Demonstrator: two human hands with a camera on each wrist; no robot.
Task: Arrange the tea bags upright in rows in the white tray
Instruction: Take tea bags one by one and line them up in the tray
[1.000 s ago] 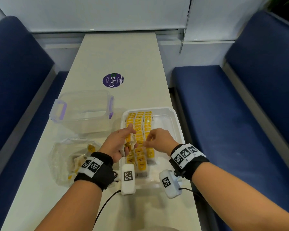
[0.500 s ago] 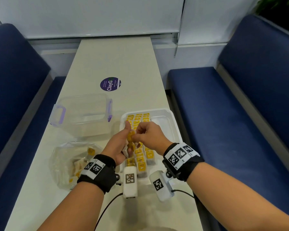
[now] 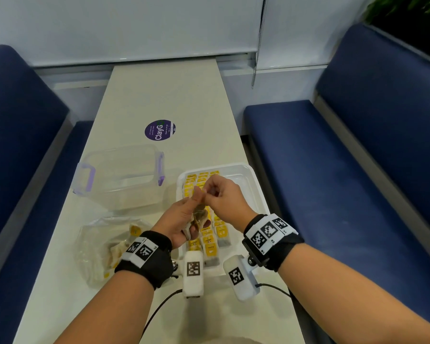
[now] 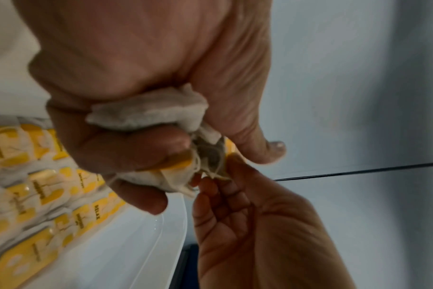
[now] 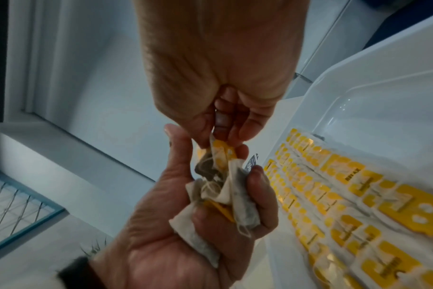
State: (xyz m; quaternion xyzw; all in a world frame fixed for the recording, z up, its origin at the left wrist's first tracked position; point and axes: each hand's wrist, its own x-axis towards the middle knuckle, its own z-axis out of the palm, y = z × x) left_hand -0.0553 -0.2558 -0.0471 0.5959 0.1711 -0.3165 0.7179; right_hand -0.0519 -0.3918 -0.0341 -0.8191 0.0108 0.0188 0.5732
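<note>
Your left hand (image 3: 184, 214) is clenched round a bunch of tea bags (image 5: 223, 197), thumb up, held above the white tray (image 3: 255, 184) over its left rows. Your right hand (image 3: 222, 198) meets it at 1 o'clock, fingertips (image 5: 229, 135) pinching one yellow-tagged bag (image 5: 221, 150) at the top of the bunch; the left thumb presses on the other side of that bag.

In the tray, the filled rows (image 3: 210, 234) of yellow-tagged bags stand in three columns, running from the far rim at 12 o'clock to the near rim at 6 o'clock, tight against the left wall. The right side of the tray floor, at 3 o'clock of the rows, lies bare up to the right wall.

The tray's right rim runs along the table (image 3: 174, 95) edge, with the blue bench (image 3: 320, 170) below it. At 9 to 10 o'clock of the tray sits a clear tub (image 3: 119, 180) with purple handles, close beside it. At 8 o'clock lies a crumpled clear bag (image 3: 102, 247) holding more tea bags. A purple round sticker (image 3: 160, 130) lies at 11 o'clock, well apart. Beyond it the tabletop runs bare to the wall.
</note>
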